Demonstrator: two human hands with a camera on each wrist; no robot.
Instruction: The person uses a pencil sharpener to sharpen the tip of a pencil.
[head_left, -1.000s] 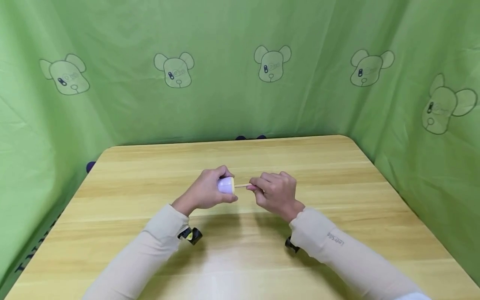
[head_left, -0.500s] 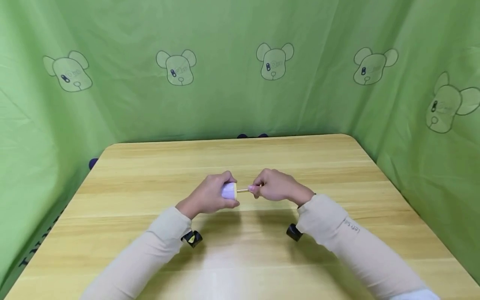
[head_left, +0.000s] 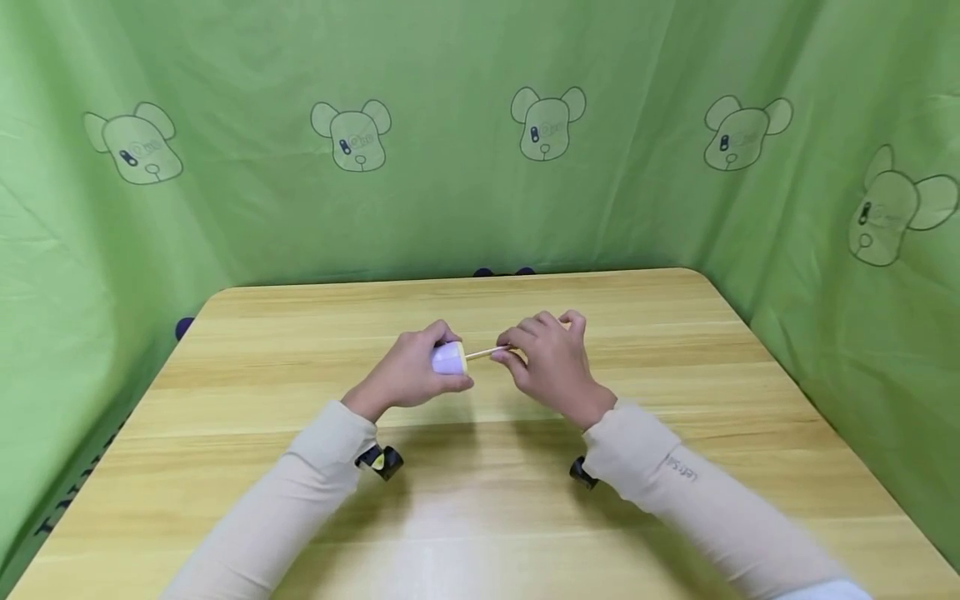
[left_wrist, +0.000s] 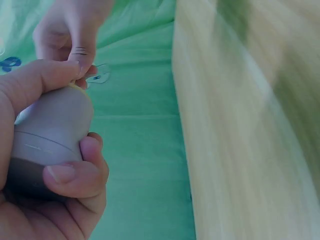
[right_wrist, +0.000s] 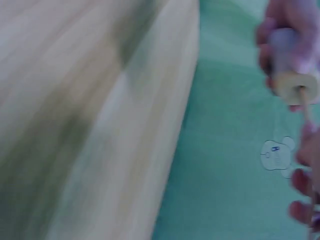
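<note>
My left hand [head_left: 408, 368] grips a small lilac pencil sharpener [head_left: 448, 358], lying on its side in the air above the table. In the left wrist view the sharpener [left_wrist: 55, 117] shows a rounded body and a dark base, with thumb and fingers wrapped about it. Its yellow end faces right. A thin wood-coloured pencil [head_left: 482, 353] runs into the hole there, plain in the right wrist view, where the pencil [right_wrist: 305, 102] looks blurred. My right hand [head_left: 553, 360] pinches the pencil between thumb and fingers, a short way from the hole. The pencil's tip is hidden inside.
A wood-grain table [head_left: 480, 517] lies beneath both hands. Green curtains [head_left: 450, 217] printed with bear heads stand close behind its far edge and along both sides. Black wrist cameras [head_left: 381, 461] hang under the sleeves.
My right hand has rolled at the wrist, its knuckles turning over and back, while keeping to the pencil. Both hands dipped slightly, then rose a little with the sharpener.
</note>
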